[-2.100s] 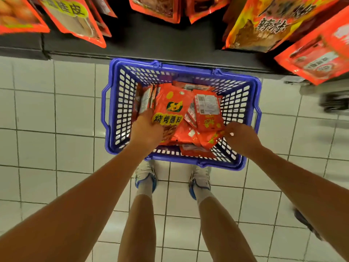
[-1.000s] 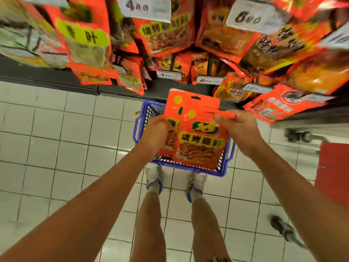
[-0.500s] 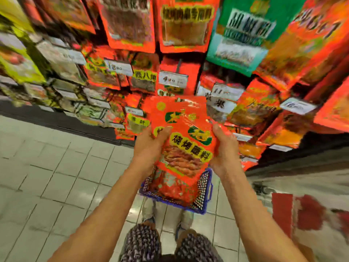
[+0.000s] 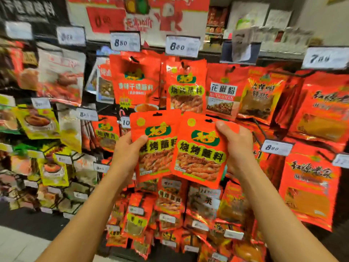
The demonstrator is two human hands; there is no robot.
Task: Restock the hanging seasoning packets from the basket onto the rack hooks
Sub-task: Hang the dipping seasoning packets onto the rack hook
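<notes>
Stage: pre-hang | left hand (image 4: 126, 154) grips packet (image 4: 154, 148) | right hand (image 4: 237, 148) grips second packet (image 4: 200, 154) | hook (image 4: 186, 68) holds matching stock | both unhung.

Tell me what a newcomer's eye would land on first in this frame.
Two matching orange packets dominate the centre, fanned out: the left hand holds the left packet, the right hand holds the right packet. Straight above them, a hanging packet of the same design sits under the 6.00 price tag. Orange packs crowd the rack around it.
</notes>
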